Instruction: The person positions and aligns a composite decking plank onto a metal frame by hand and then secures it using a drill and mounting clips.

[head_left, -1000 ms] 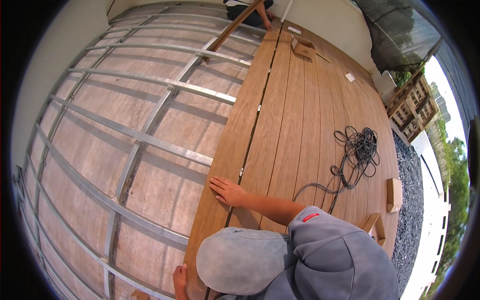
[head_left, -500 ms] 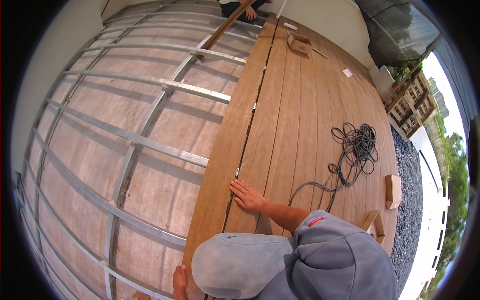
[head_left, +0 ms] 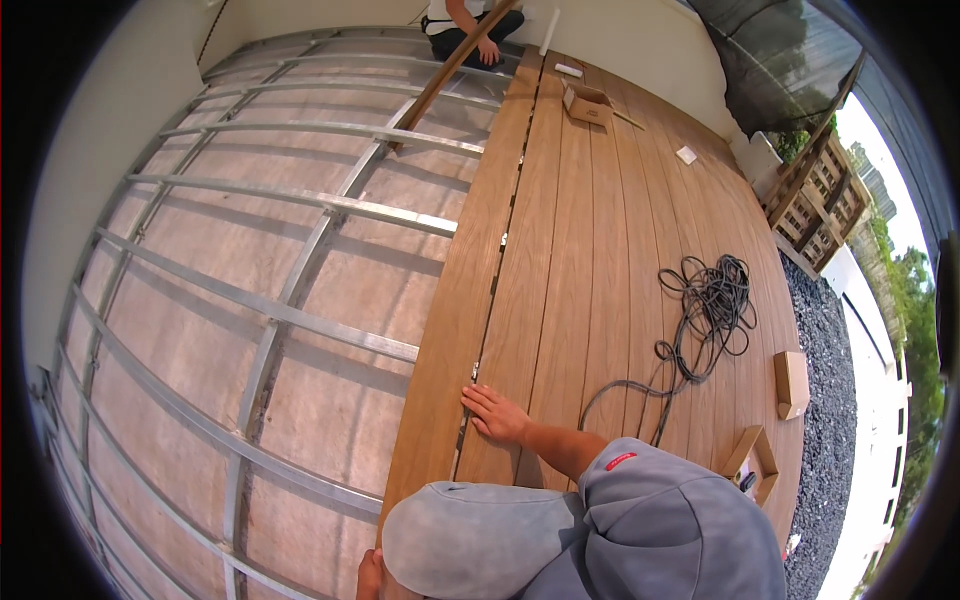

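A long brown decking board (head_left: 455,290) lies along the edge of the laid deck, with a dark gap between it and its neighbour. Small metal clips (head_left: 474,371) show in that gap. Flat on the neighbouring board (head_left: 508,370) rests my right hand (head_left: 497,414), open, its fingertips reaching the gap just below a clip. My left hand (head_left: 370,576) is at the outer edge of the decking board, beside my grey-clad knee (head_left: 480,535). Its fingers appear curled on that edge and are partly hidden.
Metal joists (head_left: 270,310) form a grid over the concrete floor on the left. At the far end a person (head_left: 470,35) crouches by a slanting brown board (head_left: 440,85). A black cable coil (head_left: 710,310), cardboard boxes (head_left: 588,103) and a white card (head_left: 686,155) lie on the deck.
The view has tilted slightly, so the scene sits lower and more of the far person shows. Both my hands keep their places on the boards.
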### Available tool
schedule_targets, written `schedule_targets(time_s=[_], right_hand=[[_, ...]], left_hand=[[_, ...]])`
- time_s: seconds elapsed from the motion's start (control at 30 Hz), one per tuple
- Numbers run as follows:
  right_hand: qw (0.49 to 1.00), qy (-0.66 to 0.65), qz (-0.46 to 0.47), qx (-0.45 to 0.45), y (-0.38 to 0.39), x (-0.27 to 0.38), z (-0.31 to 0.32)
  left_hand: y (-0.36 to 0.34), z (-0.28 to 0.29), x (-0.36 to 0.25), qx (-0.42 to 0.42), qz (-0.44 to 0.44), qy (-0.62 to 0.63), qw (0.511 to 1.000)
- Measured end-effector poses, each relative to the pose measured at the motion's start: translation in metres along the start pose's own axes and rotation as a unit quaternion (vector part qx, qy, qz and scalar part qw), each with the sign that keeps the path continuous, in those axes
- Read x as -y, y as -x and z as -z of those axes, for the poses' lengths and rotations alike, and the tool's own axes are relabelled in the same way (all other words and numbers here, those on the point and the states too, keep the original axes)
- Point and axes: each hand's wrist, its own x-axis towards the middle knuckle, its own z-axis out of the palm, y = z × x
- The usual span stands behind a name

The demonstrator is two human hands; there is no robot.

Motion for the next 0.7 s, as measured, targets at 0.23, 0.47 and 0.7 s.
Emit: schedule_targets(time_s=[0.23, 0.47, 0.7], right_hand=[[1.000, -0.023, -0.011, 0.007, 0.000, 0.007, 0.006], [0.999, -0.005, -0.029, 0.024, -0.006, 0.009, 0.004], [0.998, 0.013, -0.031, 0.052, -0.007, 0.007, 0.003]], left_hand=[[-0.014, -0.015, 0.038, 0.025, -0.012, 0.069, 0.997], [-0.019, -0.024, 0.052, 0.009, -0.034, 0.071, 0.997], [-0.008, -0.017, 0.031, 0.000, -0.035, 0.156, 0.987]])
